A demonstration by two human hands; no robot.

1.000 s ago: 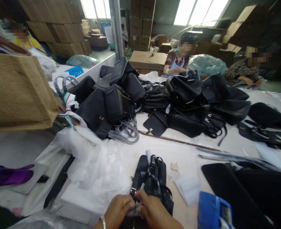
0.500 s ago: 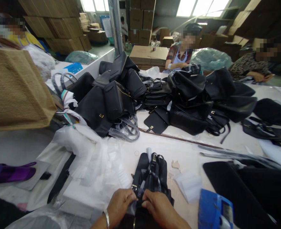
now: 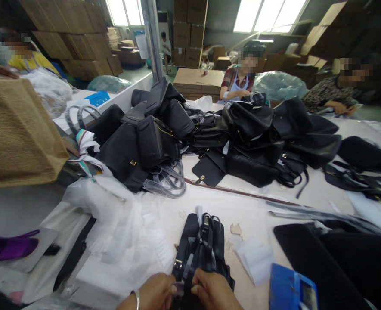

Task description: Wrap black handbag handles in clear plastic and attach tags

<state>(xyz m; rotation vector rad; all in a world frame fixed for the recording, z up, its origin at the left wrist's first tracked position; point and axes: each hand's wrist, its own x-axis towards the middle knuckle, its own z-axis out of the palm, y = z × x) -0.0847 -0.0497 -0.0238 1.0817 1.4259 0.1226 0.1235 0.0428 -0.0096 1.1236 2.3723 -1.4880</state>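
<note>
A black backpack (image 3: pixel 201 241) lies on the white table in front of me, its straps and buckles bundled on top and partly covered in clear plastic. Over its near end, my left hand (image 3: pixel 158 290), with a silver bangle at the wrist, pinches a piece of clear plastic film (image 3: pixel 179 288). My right hand (image 3: pixel 213 289) is closed just beside it, thumb against curled fingers, low over the bag. What the right fingers grip is hidden. The bag's near end runs out of view below the hands.
Black bags (image 3: pixel 158 137) are heaped across the table's far half. White wrapping sheets (image 3: pixel 122 224) lie left, beneath a hanging woven tan bag (image 3: pixel 19 133). To the right are folded white foam (image 3: pixel 256 260), a blue device (image 3: pixel 290 286) and black panels (image 3: pixel 313 254). Several people work beyond.
Both hands have moved slightly down and towards me, still closed over the backpack's near end. The whole view has shifted a little as my head tilted.
</note>
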